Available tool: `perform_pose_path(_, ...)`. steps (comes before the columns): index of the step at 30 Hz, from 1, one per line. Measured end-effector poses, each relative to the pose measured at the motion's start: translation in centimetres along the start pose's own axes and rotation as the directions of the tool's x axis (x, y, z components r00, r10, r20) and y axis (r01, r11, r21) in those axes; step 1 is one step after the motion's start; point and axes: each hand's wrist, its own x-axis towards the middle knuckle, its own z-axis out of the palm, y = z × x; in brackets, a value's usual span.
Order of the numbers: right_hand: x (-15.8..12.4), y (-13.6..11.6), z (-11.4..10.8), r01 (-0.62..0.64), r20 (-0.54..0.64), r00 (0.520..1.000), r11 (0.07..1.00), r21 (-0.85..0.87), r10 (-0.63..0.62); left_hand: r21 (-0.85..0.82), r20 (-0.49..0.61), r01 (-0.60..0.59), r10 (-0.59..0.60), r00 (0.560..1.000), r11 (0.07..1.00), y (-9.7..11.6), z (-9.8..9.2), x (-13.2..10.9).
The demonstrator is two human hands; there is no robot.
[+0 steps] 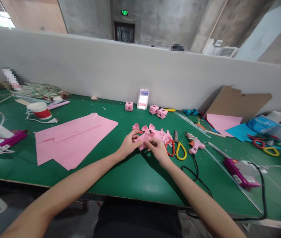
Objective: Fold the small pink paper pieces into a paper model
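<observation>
Between my two hands is a piece of pink paper (142, 142), held just above the green table. My left hand (130, 142) pinches its left side, and my right hand (157, 149) grips its right side with the fingertips. Pink paper scraps (164, 135) lie right behind my hands. Scissors (177, 145) with one red and one yellow handle rest beside my right hand. A pink glue gun (195, 144) lies further right with a black cord. Several small pink paper cubes (153, 109) with dark diamond-shaped openings stand near the partition.
Large pink paper sheets (81, 138) spread to the left, near a paper cup (39, 110). Purple power strips (241, 175) sit at both sides, with loose cords. Cardboard (232, 102), blue paper (239, 130) and a second pair of scissors (264, 145) are at right. A partition (93, 69) closes off the back.
</observation>
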Motion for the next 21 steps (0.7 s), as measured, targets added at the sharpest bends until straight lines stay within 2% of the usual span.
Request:
perform_pose_path(6, -0.18, -0.19, 0.13, -0.011, 0.021, 1.000, 1.000, -0.009, 0.011, 0.061, -0.059, 0.006, -0.003, 0.998, 0.998, 0.15, -0.07, 0.06)
perform_pose_path(14, 0.05, -0.01, 0.11, 0.037, -0.014, 0.999, 0.998, 0.054, -0.036, -0.107, -0.031, 0.056, -0.059, 0.998, 0.993, 0.20, 0.08, -0.03)
perform_pose_path(21, 0.06, 0.11, -0.03, 0.040, -0.056, 0.998, 0.998, 0.057, -0.036, -0.123, -0.055, 0.031, -0.038, 0.998, 0.992, -0.06, 0.03, 0.06)
